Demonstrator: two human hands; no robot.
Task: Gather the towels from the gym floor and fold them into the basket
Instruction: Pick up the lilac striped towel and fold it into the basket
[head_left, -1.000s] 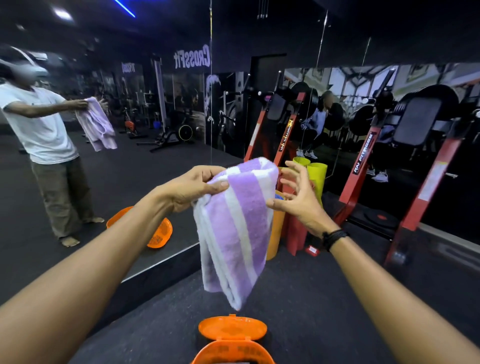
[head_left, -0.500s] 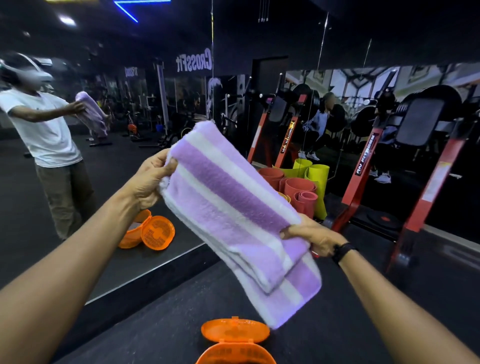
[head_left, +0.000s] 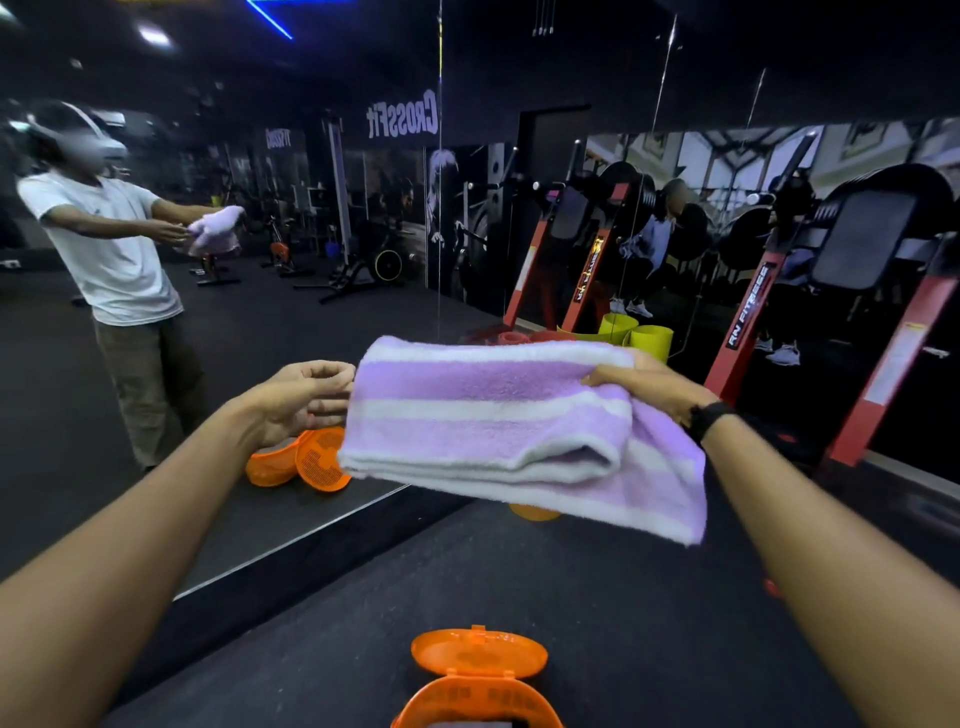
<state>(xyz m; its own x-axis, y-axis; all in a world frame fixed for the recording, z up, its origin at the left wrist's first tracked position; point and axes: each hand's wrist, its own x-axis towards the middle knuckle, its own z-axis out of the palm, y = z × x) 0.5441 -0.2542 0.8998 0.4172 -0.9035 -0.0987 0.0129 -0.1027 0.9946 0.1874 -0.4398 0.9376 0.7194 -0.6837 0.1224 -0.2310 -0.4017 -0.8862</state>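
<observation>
A purple and white striped towel (head_left: 493, 415) is folded into a flat horizontal bundle and held at chest height. My left hand (head_left: 301, 395) pinches its left edge with curled fingers. My right hand (head_left: 649, 384) grips the upper right corner, where a loose layer hangs down. Below on the floor stands the orange basket (head_left: 483, 701), its lid (head_left: 478, 652) flipped open; only its far rim shows at the frame's bottom edge.
A mirror wall (head_left: 260, 322) on the left reflects me, the towel and the basket. Yellow and red rolled mats (head_left: 644, 335) stand behind the towel. Red gym machine frames (head_left: 748, 322) rise at the right. Dark rubber flooring (head_left: 597, 597) surrounds the basket.
The towel has swung from a steep diagonal to level and dropped lower. My right hand rose to its upper right corner; my left hand came down to the left edge.
</observation>
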